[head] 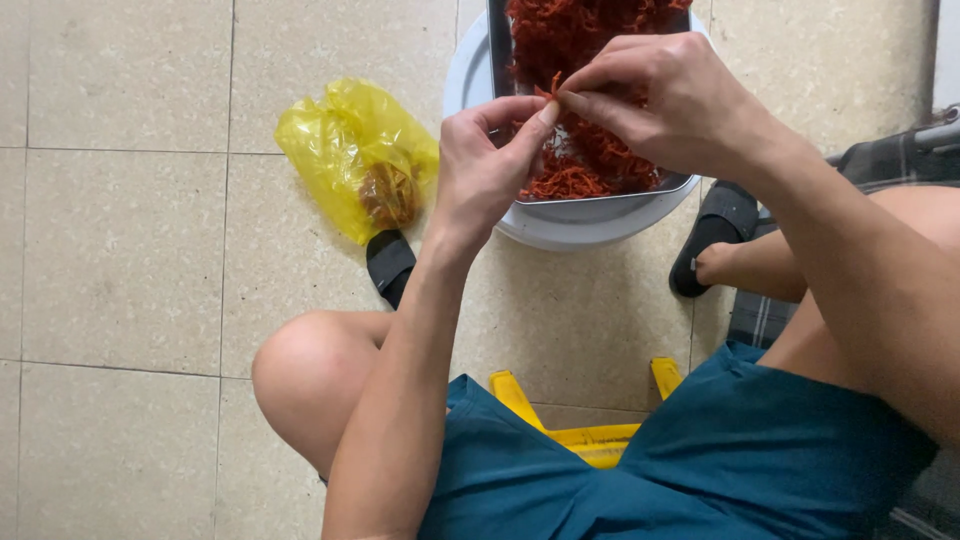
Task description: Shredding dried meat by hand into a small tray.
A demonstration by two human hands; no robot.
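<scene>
My left hand [487, 160] and my right hand [660, 95] meet above a metal tray [600, 193] heaped with thin orange-red strands [585, 40]. Both hands pinch one small orange-red strand [553, 90] between thumb and fingertips. The tray rests on a round white stand [560, 228] on the tiled floor. My forearms reach in from below and from the right.
A yellow plastic bag [350, 150] with brownish scraps inside lies on the floor left of the tray. Black slippers [390, 265] [715, 235] flank the stand. I sit on a yellow stool [590, 440], knees apart, in teal shorts. Plaid fabric [890, 160] lies at right.
</scene>
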